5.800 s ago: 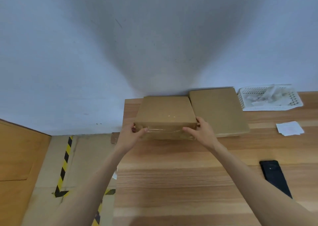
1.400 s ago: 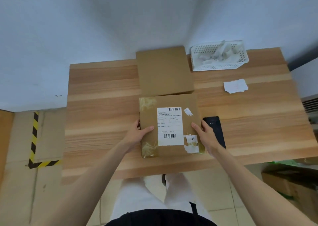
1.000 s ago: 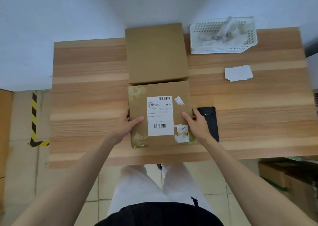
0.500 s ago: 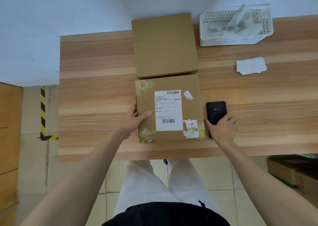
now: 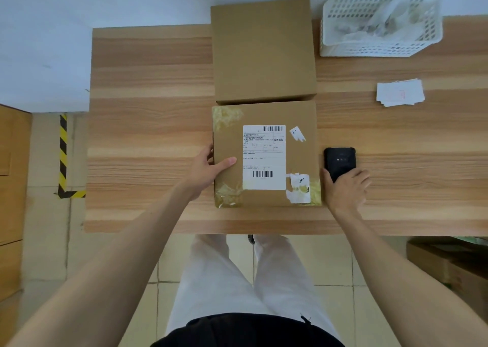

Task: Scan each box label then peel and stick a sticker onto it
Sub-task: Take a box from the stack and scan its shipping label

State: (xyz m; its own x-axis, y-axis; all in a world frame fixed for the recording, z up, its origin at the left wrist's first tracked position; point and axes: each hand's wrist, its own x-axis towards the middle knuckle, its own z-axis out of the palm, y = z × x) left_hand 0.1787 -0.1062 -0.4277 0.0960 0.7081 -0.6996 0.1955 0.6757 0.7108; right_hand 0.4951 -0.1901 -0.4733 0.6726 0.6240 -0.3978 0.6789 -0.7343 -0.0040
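Observation:
A brown cardboard box (image 5: 301, 162) lies flat near the front edge of the wooden table (image 5: 148, 135). Its white shipping label (image 5: 264, 156) with two barcodes faces up, beside torn paper scraps and yellowed tape. My left hand (image 5: 208, 172) holds the box's left edge, thumb on top. My right hand (image 5: 347, 188) grips the near end of a black handheld scanner (image 5: 339, 160) lying just right of the box. A small stack of white stickers (image 5: 400, 92) sits further right.
A second, plain cardboard box (image 5: 262, 51) stands directly behind the first, against the wall. A white perforated basket (image 5: 380, 24) with crumpled backing paper is at the back right. More cardboard boxes (image 5: 454, 265) sit on the floor under the table's right side.
The box was pulled from the back of the table to the front, label up. My right hand left its right edge and closed on the black scanner. My left hand stayed on the box.

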